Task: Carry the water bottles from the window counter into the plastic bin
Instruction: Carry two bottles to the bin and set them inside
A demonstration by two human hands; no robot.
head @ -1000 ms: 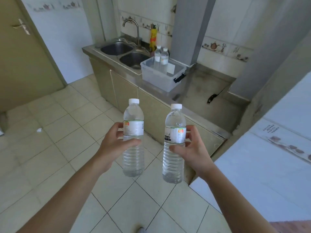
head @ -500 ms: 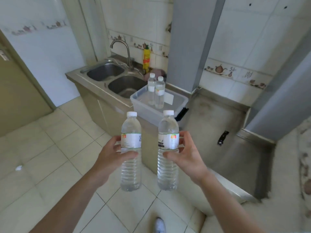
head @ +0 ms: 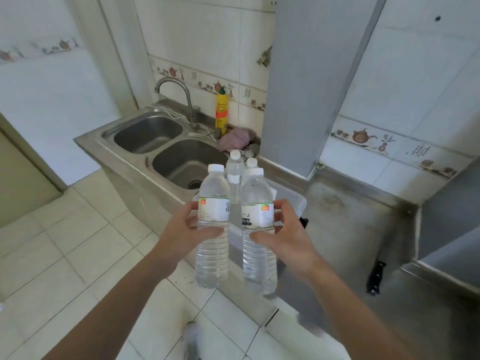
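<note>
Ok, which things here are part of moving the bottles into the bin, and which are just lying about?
Part of the job:
left hand gripping a bottle
right hand gripping another bottle
plastic bin
two bottles in the bin

Lying about:
yellow bottle
pink cloth
sink

no text could be read clearly. the left water bottle carried a white label with one large chinese character, cut off; the right water bottle had blurred dark print; the wall tile bore tiny illegible characters.
</note>
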